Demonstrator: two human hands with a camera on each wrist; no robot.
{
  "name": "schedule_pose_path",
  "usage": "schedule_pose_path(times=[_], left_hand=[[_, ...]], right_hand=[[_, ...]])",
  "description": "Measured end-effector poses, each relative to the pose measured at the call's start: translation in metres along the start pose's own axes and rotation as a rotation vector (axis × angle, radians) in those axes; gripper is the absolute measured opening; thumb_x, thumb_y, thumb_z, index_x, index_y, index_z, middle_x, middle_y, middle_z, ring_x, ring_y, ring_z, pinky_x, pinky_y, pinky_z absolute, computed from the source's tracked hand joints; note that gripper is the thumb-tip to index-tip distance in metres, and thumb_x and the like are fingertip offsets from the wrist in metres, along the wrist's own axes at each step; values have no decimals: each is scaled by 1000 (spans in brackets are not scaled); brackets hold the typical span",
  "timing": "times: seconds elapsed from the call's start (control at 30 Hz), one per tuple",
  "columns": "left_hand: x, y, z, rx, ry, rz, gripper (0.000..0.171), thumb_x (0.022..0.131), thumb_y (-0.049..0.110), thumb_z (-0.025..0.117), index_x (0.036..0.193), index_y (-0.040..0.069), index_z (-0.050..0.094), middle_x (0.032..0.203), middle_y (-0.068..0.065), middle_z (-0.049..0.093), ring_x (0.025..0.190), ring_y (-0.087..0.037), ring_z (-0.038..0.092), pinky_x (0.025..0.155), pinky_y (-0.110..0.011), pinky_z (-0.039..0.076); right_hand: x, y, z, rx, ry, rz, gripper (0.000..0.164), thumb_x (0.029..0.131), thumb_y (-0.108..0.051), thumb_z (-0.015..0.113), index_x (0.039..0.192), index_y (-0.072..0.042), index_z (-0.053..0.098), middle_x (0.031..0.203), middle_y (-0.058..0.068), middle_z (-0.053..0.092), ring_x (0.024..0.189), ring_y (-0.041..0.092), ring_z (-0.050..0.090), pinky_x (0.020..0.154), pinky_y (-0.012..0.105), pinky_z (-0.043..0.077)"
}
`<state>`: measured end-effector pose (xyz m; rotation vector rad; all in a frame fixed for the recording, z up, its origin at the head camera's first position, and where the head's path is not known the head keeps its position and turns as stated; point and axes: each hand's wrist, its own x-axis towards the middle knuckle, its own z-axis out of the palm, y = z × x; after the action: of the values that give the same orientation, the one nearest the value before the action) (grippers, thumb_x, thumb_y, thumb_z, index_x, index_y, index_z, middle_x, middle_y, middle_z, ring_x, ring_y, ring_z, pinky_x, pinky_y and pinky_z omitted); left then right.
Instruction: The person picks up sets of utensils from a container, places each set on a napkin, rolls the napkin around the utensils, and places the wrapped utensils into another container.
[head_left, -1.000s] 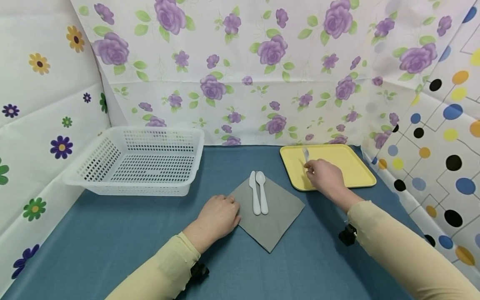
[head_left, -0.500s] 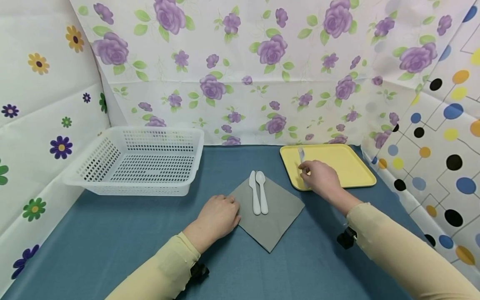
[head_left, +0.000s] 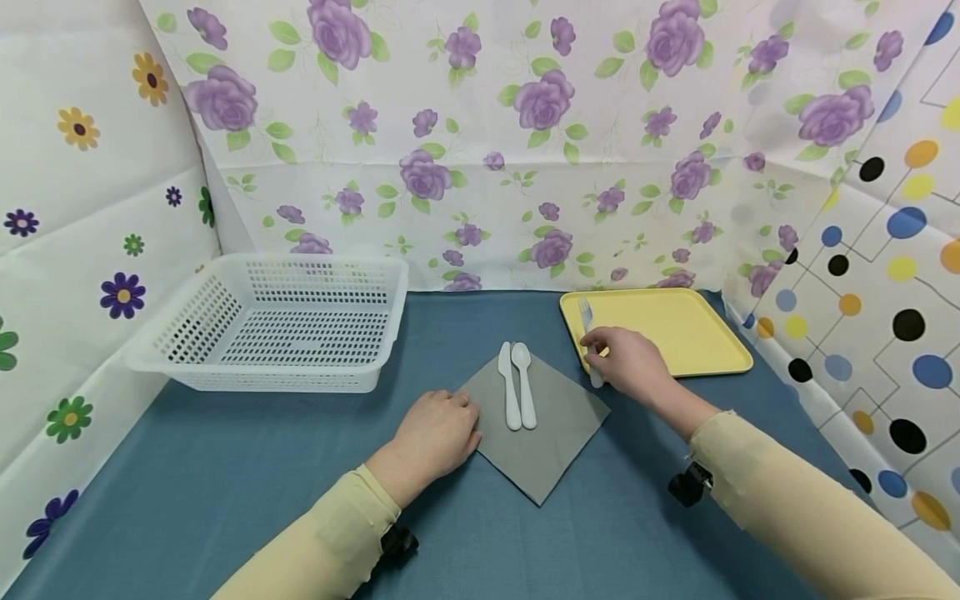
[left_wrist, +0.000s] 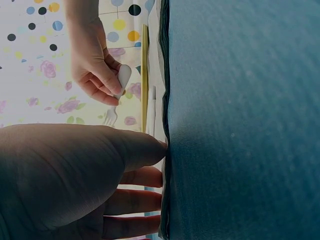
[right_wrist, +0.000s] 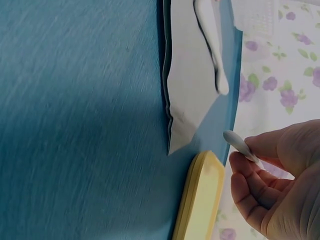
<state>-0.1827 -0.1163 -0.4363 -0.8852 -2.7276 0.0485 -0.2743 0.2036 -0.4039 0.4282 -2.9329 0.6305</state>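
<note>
A white plastic fork is pinched between the thumb and fingers of my right hand, tines up and away, above the left edge of the yellow tray. In the right wrist view its handle end sticks out past the fingertips. My left hand rests at the left corner of a folded grey napkin; in the left wrist view its fingers lie fairly straight, touching the napkin's edge. Side by side on the napkin lie a white knife and a white spoon.
A white perforated basket stands at the back left of the blue tablecloth. Behind the table hangs a floral curtain, with a dotted sheet on the right and a flowered sheet on the left.
My right hand has moved left and slightly toward me with the fork, from over the tray to its left edge. The left hand, napkin, knife and spoon have stayed put.
</note>
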Motion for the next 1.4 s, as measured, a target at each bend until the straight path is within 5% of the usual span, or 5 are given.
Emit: schedule_pose_path(times=[1.4], left_hand=[[0, 0, 1, 3, 5, 4, 20, 100, 31, 85, 98, 11, 80, 92, -6, 70, 88, -28, 73, 88, -46, 62]], right_hand=[[-8, -34, 20, 163, -193, -38, 22, 104, -12, 77, 125, -6, 80, 111, 9, 76, 94, 20, 70, 76, 38, 60]])
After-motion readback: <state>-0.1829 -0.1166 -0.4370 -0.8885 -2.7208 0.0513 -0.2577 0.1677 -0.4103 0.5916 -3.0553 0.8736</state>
